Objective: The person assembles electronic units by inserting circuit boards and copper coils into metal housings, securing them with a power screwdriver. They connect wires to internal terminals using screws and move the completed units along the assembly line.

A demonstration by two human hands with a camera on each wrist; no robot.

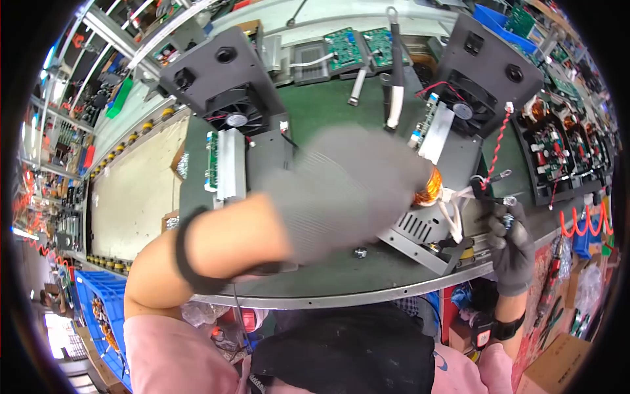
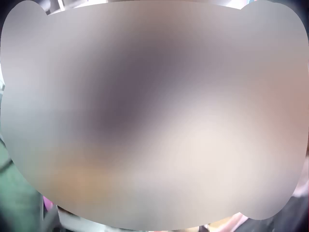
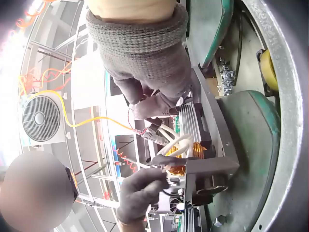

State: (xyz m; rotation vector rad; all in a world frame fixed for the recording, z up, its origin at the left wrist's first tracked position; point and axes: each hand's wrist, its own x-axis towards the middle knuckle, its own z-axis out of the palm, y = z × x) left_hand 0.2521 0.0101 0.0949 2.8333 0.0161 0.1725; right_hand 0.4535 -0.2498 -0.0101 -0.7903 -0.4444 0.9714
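Observation:
In the head view my gloved left hand (image 1: 348, 190) is large and blurred, its fingertips at a copper coil (image 1: 430, 187) on the right-hand chassis. The right wrist view has that left hand (image 3: 140, 193) with bent fingers beside the coil (image 3: 176, 169); its exact contact is unclear. My gloved right hand (image 1: 512, 253) grips a bolt (image 1: 508, 221) beside a ring terminal (image 1: 510, 201). From its own wrist, the right hand (image 3: 145, 67) looms near, fingers bent at the end of the white cables (image 3: 181, 145). Blur hides almost everything in the left wrist view.
A second grey chassis with a fan (image 1: 236, 118) stands to the left. Green circuit boards (image 1: 344, 49) lie at the back, with a dark tray of boards and coils (image 1: 554, 154) at far right. A loose bolt (image 1: 360, 252) lies near the table's front edge (image 1: 312, 303).

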